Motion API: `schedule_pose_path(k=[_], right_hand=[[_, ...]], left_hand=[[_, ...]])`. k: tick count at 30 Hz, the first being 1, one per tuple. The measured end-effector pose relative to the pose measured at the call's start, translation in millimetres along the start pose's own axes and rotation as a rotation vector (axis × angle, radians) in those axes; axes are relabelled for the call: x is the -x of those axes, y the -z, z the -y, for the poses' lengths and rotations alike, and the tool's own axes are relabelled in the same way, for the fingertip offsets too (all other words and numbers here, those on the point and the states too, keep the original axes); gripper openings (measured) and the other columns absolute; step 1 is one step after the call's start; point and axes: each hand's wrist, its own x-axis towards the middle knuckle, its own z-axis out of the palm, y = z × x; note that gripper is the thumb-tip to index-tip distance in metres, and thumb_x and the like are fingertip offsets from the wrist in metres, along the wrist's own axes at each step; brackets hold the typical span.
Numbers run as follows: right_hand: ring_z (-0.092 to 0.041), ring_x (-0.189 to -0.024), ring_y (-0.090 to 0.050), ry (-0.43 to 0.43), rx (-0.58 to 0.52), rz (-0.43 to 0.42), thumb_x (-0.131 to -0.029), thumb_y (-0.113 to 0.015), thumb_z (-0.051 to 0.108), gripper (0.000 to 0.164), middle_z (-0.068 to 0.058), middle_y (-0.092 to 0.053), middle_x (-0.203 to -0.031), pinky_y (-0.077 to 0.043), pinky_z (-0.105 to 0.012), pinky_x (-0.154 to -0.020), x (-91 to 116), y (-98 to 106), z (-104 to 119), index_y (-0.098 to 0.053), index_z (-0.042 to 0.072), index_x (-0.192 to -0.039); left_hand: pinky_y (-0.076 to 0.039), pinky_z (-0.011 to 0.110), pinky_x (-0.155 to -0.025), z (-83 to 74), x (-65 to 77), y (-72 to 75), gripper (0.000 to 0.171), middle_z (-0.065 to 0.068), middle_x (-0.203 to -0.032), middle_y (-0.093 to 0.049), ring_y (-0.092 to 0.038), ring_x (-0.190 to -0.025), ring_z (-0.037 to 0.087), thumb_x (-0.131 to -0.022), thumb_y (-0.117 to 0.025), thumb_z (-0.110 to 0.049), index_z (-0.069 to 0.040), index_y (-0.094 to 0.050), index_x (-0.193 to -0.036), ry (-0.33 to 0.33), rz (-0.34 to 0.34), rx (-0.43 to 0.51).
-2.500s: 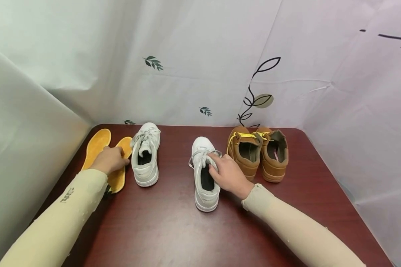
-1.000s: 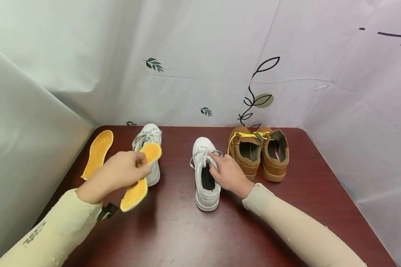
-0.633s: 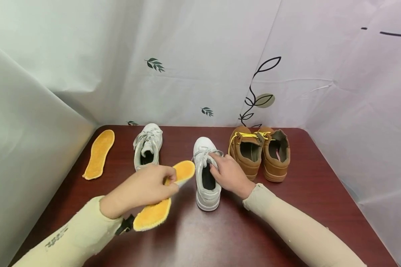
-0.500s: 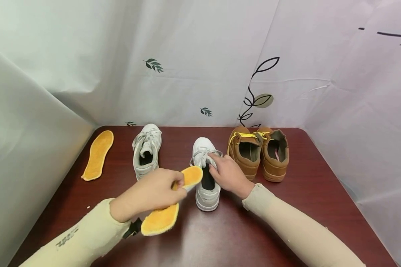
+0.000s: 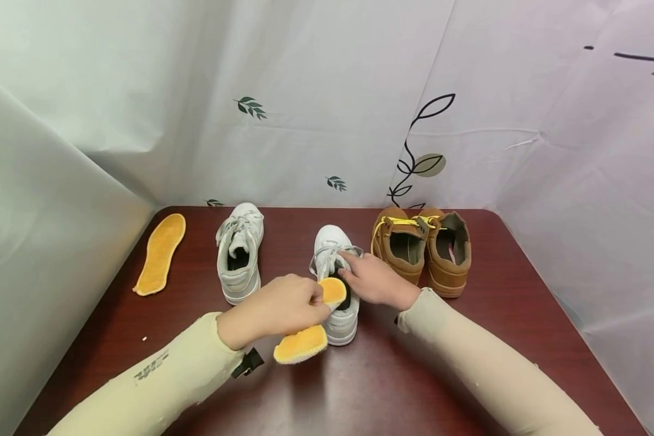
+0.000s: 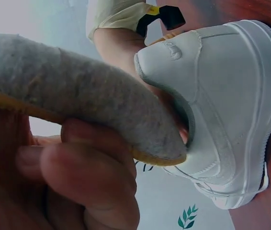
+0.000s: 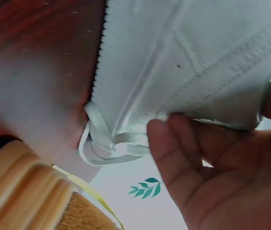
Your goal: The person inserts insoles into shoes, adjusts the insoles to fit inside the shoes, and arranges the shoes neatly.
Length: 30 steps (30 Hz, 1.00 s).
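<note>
My left hand (image 5: pixel 280 306) grips a yellow fleecy insole (image 5: pixel 302 346) around its middle, fingers curled over it. The insole's front tip overlaps the opening of a white sneaker (image 5: pixel 340 328) in the head view. In the left wrist view, the insole's grey underside (image 6: pixel 102 91) faces the camera and its tip is at the sneaker's collar (image 6: pixel 193 124). My right hand (image 5: pixel 375 280) holds that sneaker by the side of its opening, thumb inside; its fingers (image 7: pixel 174 148) lie against the outer side near the laces in the right wrist view.
Another white sneaker (image 5: pixel 240 281) stands to the left. A second yellow insole (image 5: pixel 160 254) lies flat at the table's far left. Two brown shoes (image 5: pixel 411 271) with yellow laces stand at the right. A pale curtain surrounds the back and sides of the dark red table (image 5: pixel 370 387).
My left hand has picked up the nearer insole from the left and carried it right, past the first sneaker, to the held sneaker's opening. My right hand has stayed on that sneaker.
</note>
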Motion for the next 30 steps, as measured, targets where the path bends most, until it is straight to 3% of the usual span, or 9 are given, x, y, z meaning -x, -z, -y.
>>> schedule_pose_path(k=[10,17,30], right_hand=[[-0.035,-0.123,-0.062,0.024,-0.035,0.087,-0.105,-0.047,0.029,0.051,-0.024,-0.066,-0.136,-0.052,-0.053,-0.107,-1,10,-1,-0.045,0.002,-0.149],[-0.033,-0.128,-0.059,-0.002,-0.065,0.181,-0.106,-0.045,0.032,0.056,-0.024,-0.06,-0.143,-0.049,-0.053,-0.111,-6,17,-3,-0.039,0.003,-0.153],[-0.034,-0.128,-0.059,-0.007,-0.057,0.173,-0.105,-0.045,0.033,0.055,-0.022,-0.063,-0.14,-0.048,-0.053,-0.111,-6,16,-3,-0.04,0.007,-0.153]], left_hand=[[-0.04,0.028,-0.053,-12.9,-22.8,7.9,0.032,-0.007,-0.055,-0.048,-0.051,-0.056,0.014,-0.085,-0.055,-0.037,-0.023,-0.055,-0.055,0.019,0.067,-0.065],[-0.042,0.029,-0.056,-15.0,-26.9,8.0,0.033,-0.006,-0.056,-0.05,-0.053,-0.058,0.015,-0.085,-0.057,-0.038,-0.022,-0.058,-0.056,0.035,0.122,-0.096],[-0.049,0.035,-0.062,-17.5,-49.0,-4.6,0.04,-0.003,-0.061,-0.056,-0.059,-0.065,0.02,-0.089,-0.057,-0.039,-0.022,-0.053,-0.053,0.02,0.116,-0.153]])
